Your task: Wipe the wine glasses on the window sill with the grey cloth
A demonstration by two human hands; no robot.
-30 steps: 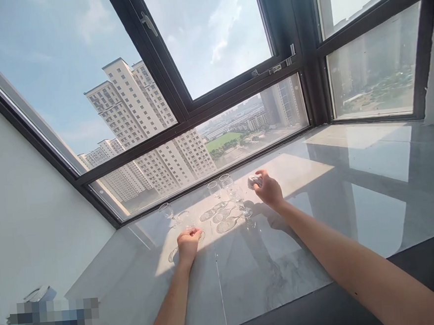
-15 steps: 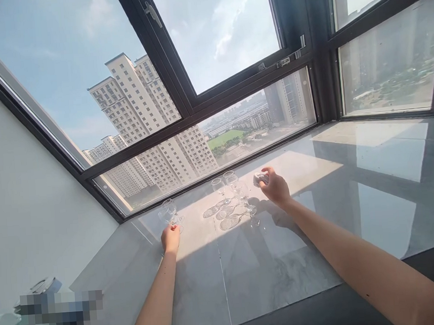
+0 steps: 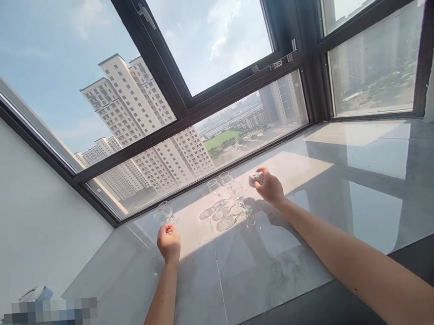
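Note:
My left hand (image 3: 168, 241) is closed around the stem of a clear wine glass (image 3: 164, 211) near the left end of the sunlit marble sill (image 3: 268, 263). A second glass stands right beside it, touching or nearly so. Further right, my right hand (image 3: 270, 187) is closed on a small crumpled cloth (image 3: 255, 179), held just above the sill. Between the hands stands a group of clear stemmed glasses (image 3: 228, 190), throwing round shadows on the stone.
Dark-framed windows (image 3: 183, 110) run along the back of the sill, with tall buildings outside. A white wall rises at the left. A glass object shows at the lower left beside a blurred patch. The sill's dark front edge (image 3: 323, 303) runs along the bottom right.
My left hand moved left with a glass, from in front of the group to beside the lone glass at the left. My right hand stayed beside the group with the cloth.

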